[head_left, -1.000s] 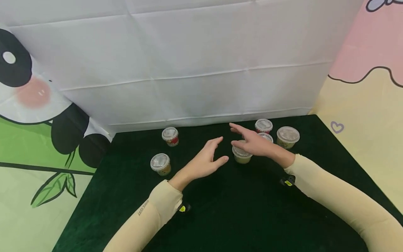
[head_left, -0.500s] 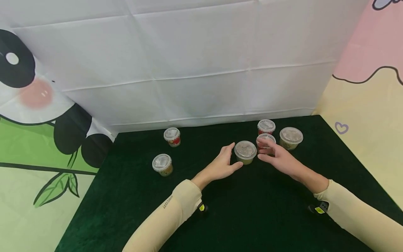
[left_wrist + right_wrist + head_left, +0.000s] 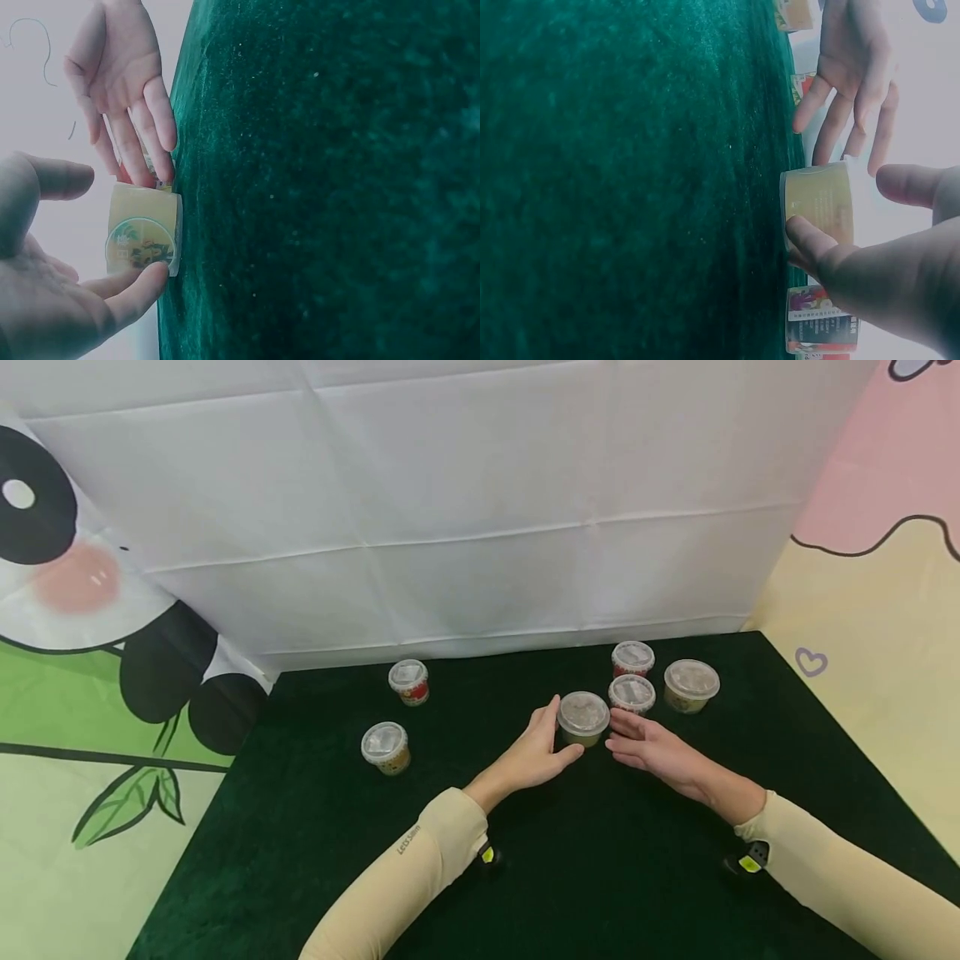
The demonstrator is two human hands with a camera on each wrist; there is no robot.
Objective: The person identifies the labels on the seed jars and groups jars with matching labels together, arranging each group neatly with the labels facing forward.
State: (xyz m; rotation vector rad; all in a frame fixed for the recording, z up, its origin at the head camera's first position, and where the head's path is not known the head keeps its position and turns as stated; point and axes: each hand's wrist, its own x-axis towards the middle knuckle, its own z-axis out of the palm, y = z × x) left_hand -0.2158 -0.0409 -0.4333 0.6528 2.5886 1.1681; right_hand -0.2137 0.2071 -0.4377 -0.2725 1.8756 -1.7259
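Note:
A round plastic tub [image 3: 583, 713] with a clear lid and pale yellow-green contents stands upright on the dark green cloth. At its left side is my left hand [image 3: 528, 752], fingers loosely extended and thumb apart in front. From the right comes my right hand [image 3: 663, 758], its fingers fairly straight beside the tub. In the left wrist view the printed wall of the tub [image 3: 142, 214] sits between the two hands. The right wrist view shows fingertips of the right hand [image 3: 885, 262] at the tub; I cannot tell how firmly either hand touches it.
Behind the right hand stand two small red-labelled cups [image 3: 632, 694] and another wide tub [image 3: 691, 685]. To the left are a red-labelled cup [image 3: 409, 683] and a cup with yellowish contents [image 3: 386, 748]. A white cloth wall [image 3: 480, 585] closes off the back.
My left hand has moved right to the tub. My right hand has drawn back from above the tub, then come in low at its right side. The tub stays about where it was.

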